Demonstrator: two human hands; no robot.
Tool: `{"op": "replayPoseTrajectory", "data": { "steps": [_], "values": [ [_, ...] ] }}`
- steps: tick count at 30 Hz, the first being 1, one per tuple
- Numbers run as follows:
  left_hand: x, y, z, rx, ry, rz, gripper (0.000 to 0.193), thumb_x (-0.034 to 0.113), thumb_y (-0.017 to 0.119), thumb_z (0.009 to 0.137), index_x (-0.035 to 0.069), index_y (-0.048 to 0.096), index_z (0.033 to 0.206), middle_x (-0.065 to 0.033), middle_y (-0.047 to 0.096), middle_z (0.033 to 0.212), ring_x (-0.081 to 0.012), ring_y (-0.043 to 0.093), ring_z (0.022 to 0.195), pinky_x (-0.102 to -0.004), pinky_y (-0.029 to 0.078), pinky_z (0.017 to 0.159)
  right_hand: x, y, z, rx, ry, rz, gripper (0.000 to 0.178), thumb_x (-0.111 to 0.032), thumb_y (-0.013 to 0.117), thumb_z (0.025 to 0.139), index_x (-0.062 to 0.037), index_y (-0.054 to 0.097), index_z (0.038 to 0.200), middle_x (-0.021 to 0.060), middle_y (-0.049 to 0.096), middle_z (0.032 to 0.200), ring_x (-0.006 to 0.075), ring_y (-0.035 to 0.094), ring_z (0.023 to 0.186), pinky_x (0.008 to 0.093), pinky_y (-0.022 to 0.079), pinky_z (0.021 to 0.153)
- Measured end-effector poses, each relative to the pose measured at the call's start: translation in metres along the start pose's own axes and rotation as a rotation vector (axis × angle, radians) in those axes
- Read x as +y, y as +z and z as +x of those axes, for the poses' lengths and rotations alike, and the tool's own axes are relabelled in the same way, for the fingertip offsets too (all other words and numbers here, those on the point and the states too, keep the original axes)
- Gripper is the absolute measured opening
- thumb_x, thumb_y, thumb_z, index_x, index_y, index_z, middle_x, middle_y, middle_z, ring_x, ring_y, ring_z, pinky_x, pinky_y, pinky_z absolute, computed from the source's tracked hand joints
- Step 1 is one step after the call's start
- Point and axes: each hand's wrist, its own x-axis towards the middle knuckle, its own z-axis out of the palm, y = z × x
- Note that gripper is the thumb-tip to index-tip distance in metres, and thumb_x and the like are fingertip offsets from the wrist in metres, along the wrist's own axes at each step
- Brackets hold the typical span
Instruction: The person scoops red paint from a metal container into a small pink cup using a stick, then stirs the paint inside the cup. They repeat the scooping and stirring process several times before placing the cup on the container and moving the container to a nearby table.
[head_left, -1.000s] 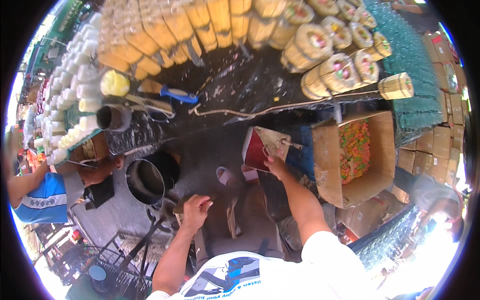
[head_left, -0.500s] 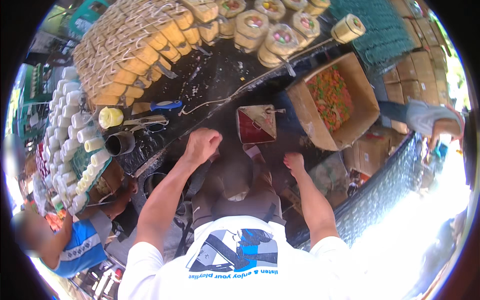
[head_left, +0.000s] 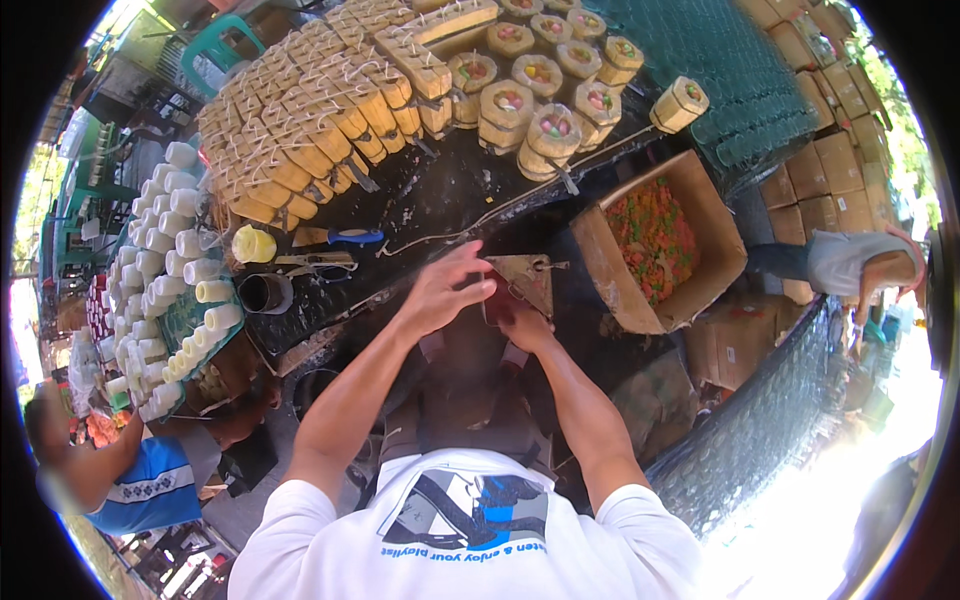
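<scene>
A small box-like form (head_left: 527, 272) with a tan, diagonally split top, a metal clasp and a dark red side sits in front of me at the table's near edge. My right hand (head_left: 527, 328) is at its near side, fingers curled against the edge; the fingertips are partly hidden. Just left of the form, my left hand (head_left: 452, 290) hovers with fingers stretched and apart, holding nothing.
A cardboard box (head_left: 625, 305) of orange, red and green bits stands to the right. Bundled wooden blocks (head_left: 320, 120) and hexagonal tubs (head_left: 552, 135) line the back. Left are a blue-handled putty knife (head_left: 355, 237), a dark cup (head_left: 265, 293) and white cylinders (head_left: 190, 245). Another person (head_left: 150, 485) works at left.
My right hand has come forward and left to the near side of the box-like form. My left hand has moved closer to it, its fist now opened. The view has shifted slightly.
</scene>
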Motion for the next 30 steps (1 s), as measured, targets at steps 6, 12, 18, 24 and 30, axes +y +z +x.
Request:
{"op": "replayPoseTrajectory", "data": {
  "steps": [6,12,18,24,30],
  "values": [
    [-0.032,-0.032,-0.018,0.216,0.063,0.484,0.022,0.018,0.081,0.093,0.0,0.078,0.104,-0.0205,0.076,0.121,-0.0351,0.071,0.116,-0.0409,0.057,0.098,0.05,0.054,-0.037,-0.104,0.177,0.229,0.043,-0.041,0.07,0.097,-0.0043,0.073,0.119,0.0228,0.068,0.137,0.0386,0.065,0.127,0.0479,0.052,0.106],
    [-0.066,0.03,-0.06,-0.013,0.365,0.5,0.045,0.035,0.072,0.097,0.009,0.066,0.133,-0.0251,0.049,0.155,-0.0408,0.054,0.139,-0.053,0.039,0.118,-0.075,0.01,-0.022,-0.231,0.336,1.652,0.073,-0.07,0.052,0.104,-0.0084,0.059,0.141,0.0104,0.064,0.146,0.0301,0.061,0.134,0.0491,0.051,0.108],
    [-0.045,0.002,-0.06,0.05,0.221,1.341,0.078,0.045,0.074,0.095,0.007,0.05,0.159,-0.026,0.036,0.169,-0.0463,0.029,0.159,-0.0649,0.02,0.13,-0.123,-0.104,-0.038,0.118,-0.48,1.724,0.044,-0.037,0.064,0.11,-0.0018,0.064,0.137,0.0149,0.07,0.136,0.0265,0.064,0.13,0.0427,0.047,0.116],
    [-0.07,-0.095,-0.027,0.115,0.369,1.321,0.082,0.04,0.081,0.089,0.004,0.05,0.157,-0.0259,0.043,0.163,-0.0456,0.032,0.158,-0.0632,0.024,0.129,-0.057,-0.076,-0.034,0.286,0.191,0.394,0.043,-0.022,0.079,0.095,0.0009,0.068,0.129,0.0159,0.079,0.1,0.0288,0.078,0.085,0.0408,0.061,0.079],
    [-0.102,-0.132,0.026,0.09,0.584,1.316,0.102,0.051,0.082,0.088,0.005,0.035,0.166,-0.0286,0.029,0.171,-0.0471,0.019,0.163,-0.0664,0.015,0.131,0.067,0.046,-0.029,0.024,0.139,-0.073,0.067,-0.032,0.08,0.09,-0.0013,0.062,0.147,0.0277,0.071,0.133,0.0459,0.067,0.125,0.0517,0.055,0.104]
  ]
}}
